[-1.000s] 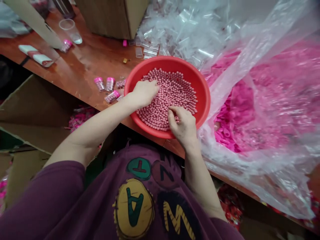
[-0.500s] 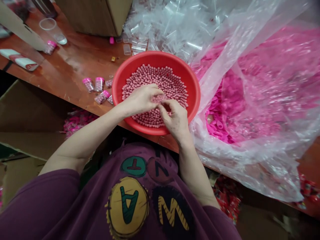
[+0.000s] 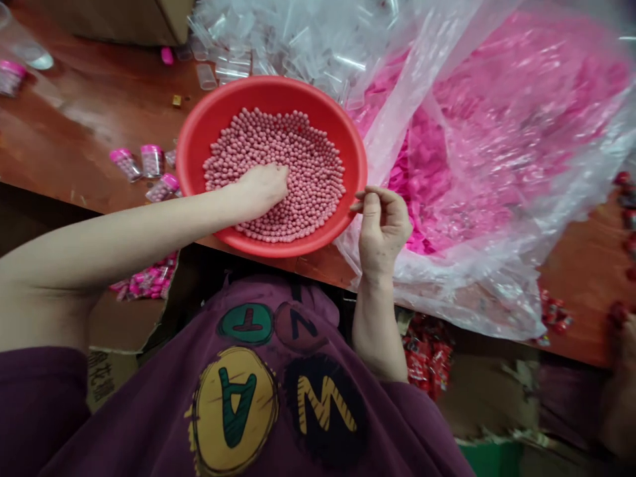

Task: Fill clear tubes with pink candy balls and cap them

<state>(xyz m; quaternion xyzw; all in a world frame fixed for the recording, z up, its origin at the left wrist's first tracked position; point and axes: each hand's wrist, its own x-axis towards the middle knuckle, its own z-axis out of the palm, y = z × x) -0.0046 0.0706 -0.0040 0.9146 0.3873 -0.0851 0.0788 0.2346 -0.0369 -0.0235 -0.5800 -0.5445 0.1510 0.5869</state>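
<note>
Pressing into pink beads (image 3: 298,152) in a red plastic basin (image 3: 268,89), the left hand (image 3: 261,192) lies with fingers together, its grip unclear; the right hand (image 3: 382,228) hangs just beside the basin's near rim, fingers narrowly pinched, whether on a bead I cannot tell.

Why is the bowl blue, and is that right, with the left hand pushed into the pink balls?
No, the bowl is red, not blue, as the head view shows. The rest stands: the left hand is pushed into the pink balls.
</note>
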